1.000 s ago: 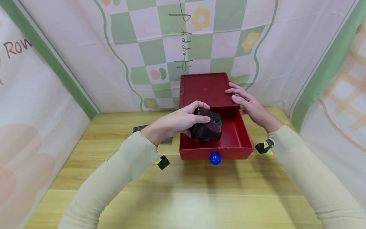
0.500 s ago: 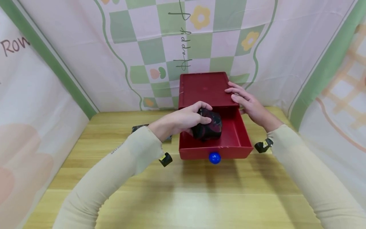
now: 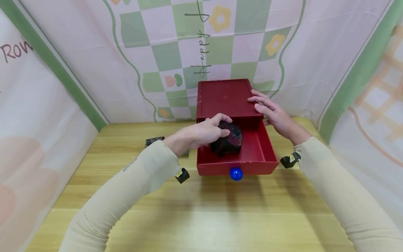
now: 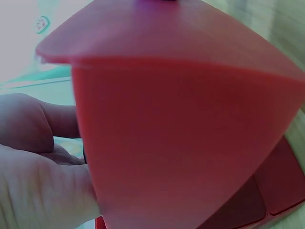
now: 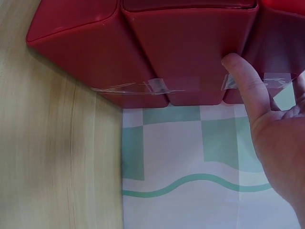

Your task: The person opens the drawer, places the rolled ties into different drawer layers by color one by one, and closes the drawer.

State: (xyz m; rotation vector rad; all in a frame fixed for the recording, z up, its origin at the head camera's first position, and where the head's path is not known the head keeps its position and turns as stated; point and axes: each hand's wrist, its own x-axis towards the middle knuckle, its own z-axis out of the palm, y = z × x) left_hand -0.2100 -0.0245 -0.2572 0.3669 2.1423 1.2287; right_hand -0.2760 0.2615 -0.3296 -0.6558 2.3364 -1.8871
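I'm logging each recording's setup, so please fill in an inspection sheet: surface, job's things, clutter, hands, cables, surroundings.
Surface: light wooden table
Job's things: dark patterned object over or inside the open red drawer; blue knob; red cabinet
Clutter: dark item left of the drawer, partly hidden
Hands: left hand grips the dark patterned object; right hand touches the red cabinet
Cables: nothing seen
Surroundings: printed fabric, green-and-white checks behind

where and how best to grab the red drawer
Probably best by the blue knob on the red drawer, pinched at its sides from the front: it is round, juts out and is uncovered, while the left hand holds a dark item at the drawer's left side.
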